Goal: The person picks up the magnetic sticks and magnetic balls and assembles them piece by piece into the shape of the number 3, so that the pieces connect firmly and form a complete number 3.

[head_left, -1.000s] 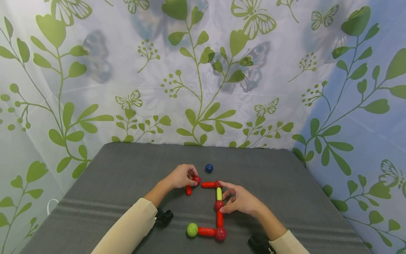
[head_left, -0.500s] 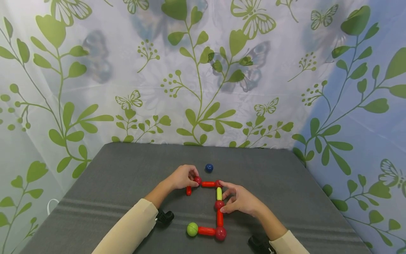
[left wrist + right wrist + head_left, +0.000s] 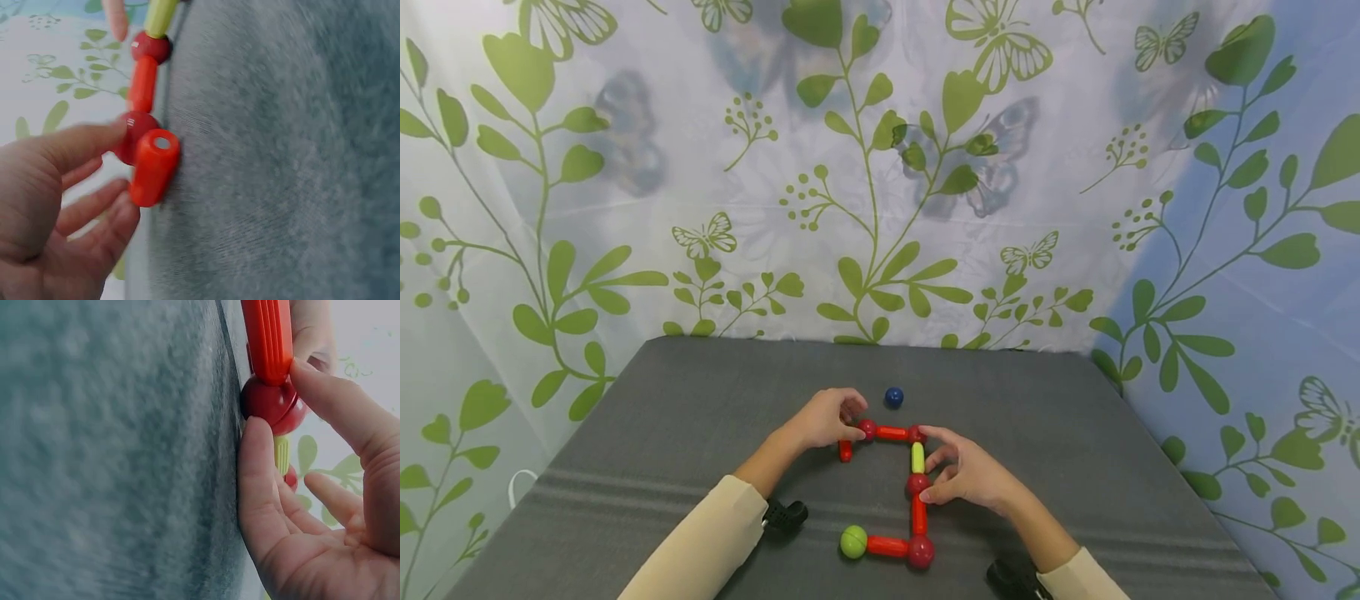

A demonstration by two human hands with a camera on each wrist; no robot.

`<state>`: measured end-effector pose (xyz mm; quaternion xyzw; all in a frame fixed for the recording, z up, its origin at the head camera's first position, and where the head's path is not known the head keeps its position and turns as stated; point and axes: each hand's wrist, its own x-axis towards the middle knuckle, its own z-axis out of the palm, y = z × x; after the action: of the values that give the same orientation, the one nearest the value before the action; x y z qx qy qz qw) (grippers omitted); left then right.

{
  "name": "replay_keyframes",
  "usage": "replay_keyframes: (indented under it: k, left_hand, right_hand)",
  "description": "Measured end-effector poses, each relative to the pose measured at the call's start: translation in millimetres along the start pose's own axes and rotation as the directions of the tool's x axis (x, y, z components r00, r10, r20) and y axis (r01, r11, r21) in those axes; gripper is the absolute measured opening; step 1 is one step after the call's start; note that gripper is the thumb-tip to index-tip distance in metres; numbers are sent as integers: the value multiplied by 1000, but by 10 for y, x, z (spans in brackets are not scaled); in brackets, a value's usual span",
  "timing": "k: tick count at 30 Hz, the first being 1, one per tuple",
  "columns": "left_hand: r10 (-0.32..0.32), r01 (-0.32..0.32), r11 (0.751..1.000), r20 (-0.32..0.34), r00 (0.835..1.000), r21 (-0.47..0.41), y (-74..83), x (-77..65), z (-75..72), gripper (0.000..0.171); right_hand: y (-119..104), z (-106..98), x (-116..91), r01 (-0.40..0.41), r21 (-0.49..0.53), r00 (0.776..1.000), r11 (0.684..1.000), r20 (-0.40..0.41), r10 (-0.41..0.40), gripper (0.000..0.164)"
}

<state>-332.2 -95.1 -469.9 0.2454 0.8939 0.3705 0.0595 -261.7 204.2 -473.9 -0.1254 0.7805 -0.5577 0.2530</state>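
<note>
Thick magnetic rods and balls form a bent chain on the table. My left hand has its thumb against a red ball at the far-left end, its other fingers loosely bent. That ball meets a red rod, which leads to the corner red ball. Another short red rod lies by the left fingers; whether it joins the ball is unclear. My right hand pinches the middle red ball between thumb and a finger, its index fingertip at the corner ball. A yellow-green rod links those two balls.
Nearer me, a red rod runs to another red ball, then a red rod and a green ball. A loose blue ball lies beyond the chain. A leaf-patterned curtain borders the grey table.
My left hand has brought its red ball rightward against the end of the far red rod, and its fingers have since loosened from the ball. The right hand has stayed in place.
</note>
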Motion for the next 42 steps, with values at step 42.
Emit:
replay_keyframes:
  k: [42]
  left_hand:
    - [-354, 366, 929, -161, 921, 48, 241, -310, 169, 43]
  right_hand:
    - [-27, 177, -121, -15, 4, 994, 1000, -110, 15, 60]
